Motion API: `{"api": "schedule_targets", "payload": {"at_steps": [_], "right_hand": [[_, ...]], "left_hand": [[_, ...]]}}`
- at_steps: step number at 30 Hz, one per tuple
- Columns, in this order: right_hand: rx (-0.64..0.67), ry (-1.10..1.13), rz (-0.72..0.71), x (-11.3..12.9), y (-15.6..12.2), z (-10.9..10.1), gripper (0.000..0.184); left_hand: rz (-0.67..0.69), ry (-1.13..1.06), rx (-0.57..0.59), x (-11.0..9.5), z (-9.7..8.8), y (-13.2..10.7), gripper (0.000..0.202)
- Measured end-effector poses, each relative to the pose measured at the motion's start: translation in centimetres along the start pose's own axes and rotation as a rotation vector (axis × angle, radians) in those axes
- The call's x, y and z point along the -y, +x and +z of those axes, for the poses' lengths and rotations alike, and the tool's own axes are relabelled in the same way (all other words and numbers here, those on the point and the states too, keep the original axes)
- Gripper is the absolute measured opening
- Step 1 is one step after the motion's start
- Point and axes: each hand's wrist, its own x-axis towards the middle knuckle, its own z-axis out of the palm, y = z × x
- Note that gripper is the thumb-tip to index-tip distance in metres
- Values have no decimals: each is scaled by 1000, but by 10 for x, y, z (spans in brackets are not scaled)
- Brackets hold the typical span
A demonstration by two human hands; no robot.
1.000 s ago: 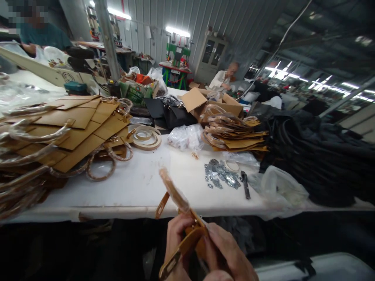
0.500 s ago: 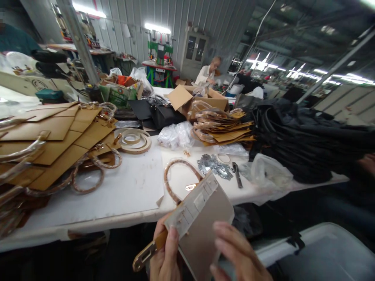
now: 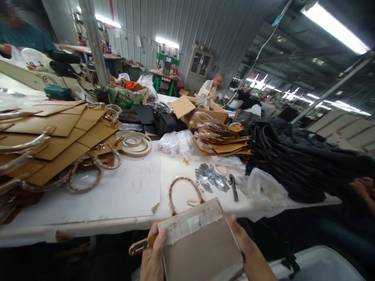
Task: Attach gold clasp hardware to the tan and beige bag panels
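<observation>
Beige leather bag panel [image 3: 202, 253] fills the bottom of my head-camera feed, held up just off the bench [image 3: 88, 228] edge, with pale taped strips along its top border. The left hand [image 3: 151, 259] pinches the panel's left edge, thumb on the face. The right hand [image 3: 249, 246] closes narrowly on the right edge, and its fingers wrap out of my sight.

A tan strap with a gold-toned plate [image 3: 141, 246] juts out past the left hand. Beyond the panel, an arched rolled handle [image 3: 184, 186] stands up from behind its top edge; I cannot tell whether the two are joined or the handle only lies on the bench.

As far as I can judge, this piece has its strips and strap in place but does not yet look like a closed bag. Further along the bench are a stack of tan panels with handles [image 3: 222, 140], a larger pile of the same [image 3: 58, 144], a coil of leather strip [image 3: 135, 144], metal scraps [image 3: 211, 177], a dark-handled knife [image 3: 233, 187] and a clear plastic bag [image 3: 265, 189]. A co-worker [image 3: 211, 88] sits at the far end.
</observation>
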Motion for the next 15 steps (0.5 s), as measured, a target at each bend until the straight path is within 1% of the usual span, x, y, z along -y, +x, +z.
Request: {"api": "schedule_targets", "payload": {"at_steps": [1,3,4,6,8,9,11,15], "right_hand": [[12,46,-4,-2,8,6,78],[11,124,-57,-1,28,15,75],[-22,152,-98,0,39,19,73],[-138,165,-173,1,60,22,69],[-248,131,-215,2,78,22,63],[-272,111,-223,2,85,22,61],[-264,93,-234,3,95,23,62],[-176,116,-247,3,109,30,69]], "left_hand": [[11,25,-3,4,-5,5,55],[50,104,-25,12,-16,17,56],[81,157,-41,15,-22,23,57],[146,269,-54,17,-31,36,56],[198,360,-16,15,-37,47,53],[218,391,7,11,-38,52,51],[259,424,28,2,-37,60,49],[357,475,5,-20,-33,75,47]]}}
